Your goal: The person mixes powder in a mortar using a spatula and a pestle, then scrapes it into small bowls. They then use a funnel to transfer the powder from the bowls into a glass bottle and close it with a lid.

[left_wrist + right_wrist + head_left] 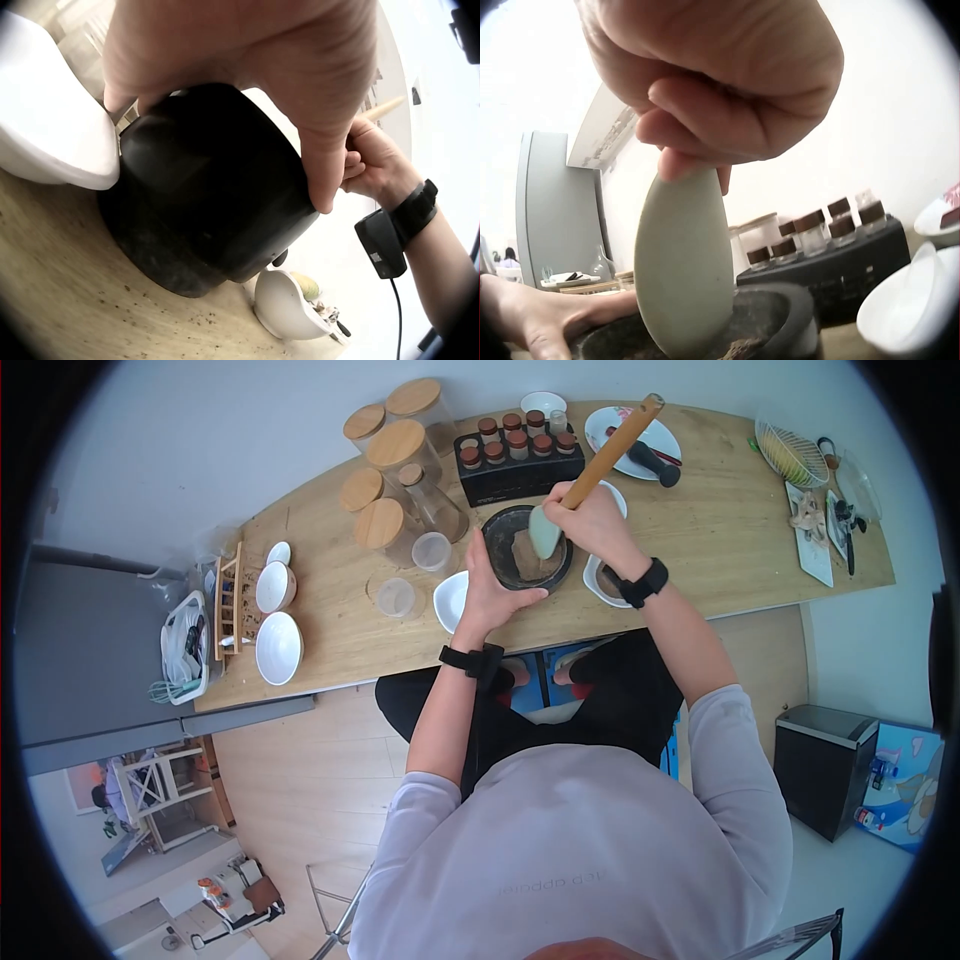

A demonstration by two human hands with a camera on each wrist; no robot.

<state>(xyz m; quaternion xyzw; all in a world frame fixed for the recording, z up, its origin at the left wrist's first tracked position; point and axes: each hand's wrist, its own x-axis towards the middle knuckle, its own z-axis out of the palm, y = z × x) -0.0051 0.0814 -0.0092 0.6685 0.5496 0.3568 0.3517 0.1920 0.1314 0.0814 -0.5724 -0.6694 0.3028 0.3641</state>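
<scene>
My right hand (597, 528) grips a spatula (612, 452) low on its wooden handle. The spatula's pale green head (686, 262) dips into a black mortar (508, 520). Brown powder (528, 560) lies inside the mortar, partly hidden by the spatula head. My left hand (488, 598) holds the mortar from the left and near side, thumb at the near rim and fingers along the left side. The left wrist view shows the thumb and fingers spread round the mortar's dark outer wall (210, 187). A white bowl (452, 602) stands close on its left.
A black rack (520, 478) of brown-capped jars stands behind the mortar. Wooden-lidded canisters (400, 450) are at back left. At right are a bowl with brown contents (605, 582) and a plate (605, 428) bearing a black pestle (655, 463). White bowls (279, 648) sit far left.
</scene>
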